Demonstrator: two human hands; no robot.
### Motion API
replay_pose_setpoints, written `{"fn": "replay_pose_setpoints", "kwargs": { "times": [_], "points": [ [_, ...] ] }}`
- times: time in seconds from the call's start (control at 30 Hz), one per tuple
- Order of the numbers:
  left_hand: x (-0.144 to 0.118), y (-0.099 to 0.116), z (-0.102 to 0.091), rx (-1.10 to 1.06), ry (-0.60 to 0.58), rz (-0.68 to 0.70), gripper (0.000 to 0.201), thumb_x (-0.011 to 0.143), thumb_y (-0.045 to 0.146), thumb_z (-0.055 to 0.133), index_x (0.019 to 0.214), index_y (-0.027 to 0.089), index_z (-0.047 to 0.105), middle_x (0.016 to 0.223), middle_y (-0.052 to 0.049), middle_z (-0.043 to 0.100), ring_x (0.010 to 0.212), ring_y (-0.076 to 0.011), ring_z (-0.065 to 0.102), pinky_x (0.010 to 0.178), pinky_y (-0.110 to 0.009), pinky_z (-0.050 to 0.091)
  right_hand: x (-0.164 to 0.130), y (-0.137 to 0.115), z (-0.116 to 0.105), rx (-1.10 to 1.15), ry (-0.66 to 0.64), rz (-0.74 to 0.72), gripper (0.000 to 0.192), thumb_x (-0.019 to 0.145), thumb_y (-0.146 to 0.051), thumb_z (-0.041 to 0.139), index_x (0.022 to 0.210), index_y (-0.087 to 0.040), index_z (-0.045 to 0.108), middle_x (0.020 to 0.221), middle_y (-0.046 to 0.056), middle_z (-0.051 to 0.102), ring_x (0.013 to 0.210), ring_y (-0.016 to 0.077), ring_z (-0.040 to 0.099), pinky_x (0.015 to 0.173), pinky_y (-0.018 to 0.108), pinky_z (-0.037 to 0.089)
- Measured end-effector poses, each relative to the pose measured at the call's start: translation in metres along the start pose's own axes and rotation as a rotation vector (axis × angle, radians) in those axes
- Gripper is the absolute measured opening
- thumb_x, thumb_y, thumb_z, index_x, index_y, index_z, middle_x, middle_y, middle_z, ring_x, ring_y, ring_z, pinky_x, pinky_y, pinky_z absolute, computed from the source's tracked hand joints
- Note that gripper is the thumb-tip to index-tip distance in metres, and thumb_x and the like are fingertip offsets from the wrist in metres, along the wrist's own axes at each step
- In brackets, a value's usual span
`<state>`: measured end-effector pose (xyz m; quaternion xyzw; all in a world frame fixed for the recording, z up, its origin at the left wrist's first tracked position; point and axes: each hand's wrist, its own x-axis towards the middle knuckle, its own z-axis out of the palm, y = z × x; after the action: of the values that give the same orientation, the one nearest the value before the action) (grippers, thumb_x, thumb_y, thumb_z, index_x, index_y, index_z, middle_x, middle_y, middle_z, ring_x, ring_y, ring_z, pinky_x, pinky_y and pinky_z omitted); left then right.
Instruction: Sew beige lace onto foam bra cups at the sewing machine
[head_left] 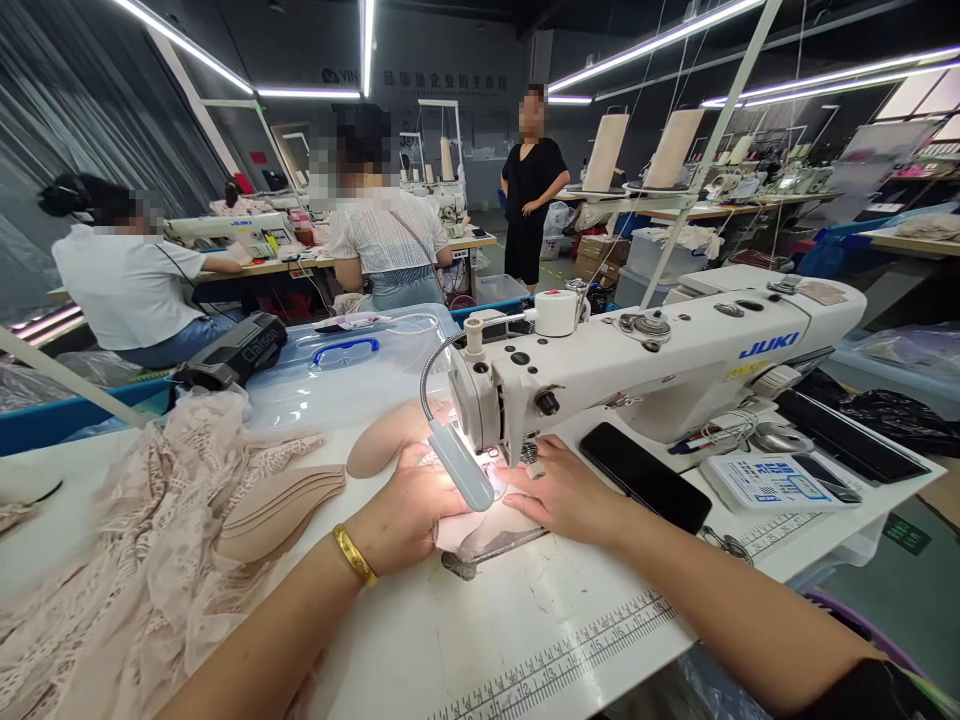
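Left hand point(401, 515): lies flat, fingers loosely curled, pressing a beige foam cup point(386, 437) at frame center under the lamp point(459, 465). A gold bangle point(354, 555) sits on its wrist. Right hand point(564, 492): open, palm down, fingers spread on pale fabric point(480, 530) just beside the needle area. The white sewing machine point(660, 365) extends from center to the upper right. A black phone point(643, 476) lies right of the right hand. Stacked foam cups point(279, 510) and pink lace point(142, 560) occupy the lower left. A clear lidded bin point(345, 370) stands behind the table point(525, 640). Seated workers fill the upper left.
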<state>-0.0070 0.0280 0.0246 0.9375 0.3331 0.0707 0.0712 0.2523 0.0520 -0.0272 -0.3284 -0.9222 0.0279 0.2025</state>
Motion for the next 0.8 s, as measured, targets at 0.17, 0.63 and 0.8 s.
{"fn": "replay_pose_setpoints", "kwargs": {
  "times": [0.17,0.63,0.8],
  "points": [
    [0.003,0.002,-0.004,-0.029,0.006,0.018,0.034,0.076,0.006,0.057,0.096,0.031,0.070,0.098,0.005,0.071,0.092,-0.0209,0.061,0.084,-0.035,0.029,0.000,-0.001,0.002,0.003,0.006,0.009,0.016,0.101,-0.033,0.062,0.105,-0.026,0.075,0.098,0.008,0.071,0.098,0.0272,0.054,0.090,0.043,0.043],
    [0.000,-0.004,0.002,-0.034,-0.005,-0.015,0.021,0.074,0.009,0.056,0.084,0.025,0.064,0.094,0.003,0.072,0.095,-0.0227,0.063,0.091,-0.038,0.029,-0.004,-0.001,-0.005,0.047,0.172,-0.037,0.021,0.103,-0.021,0.046,0.093,-0.019,0.065,0.085,0.008,0.066,0.084,0.0248,0.056,0.077,0.038,0.048],
    [0.001,-0.006,0.006,-0.024,0.011,-0.008,0.030,0.073,0.008,0.058,0.093,0.030,0.067,0.101,0.004,0.074,0.103,-0.0253,0.064,0.096,-0.041,0.028,-0.001,-0.001,-0.004,0.096,0.171,0.019,0.011,0.100,-0.018,0.050,0.093,-0.018,0.059,0.092,0.010,0.068,0.088,0.0268,0.061,0.081,0.041,0.052]
  ]
}}
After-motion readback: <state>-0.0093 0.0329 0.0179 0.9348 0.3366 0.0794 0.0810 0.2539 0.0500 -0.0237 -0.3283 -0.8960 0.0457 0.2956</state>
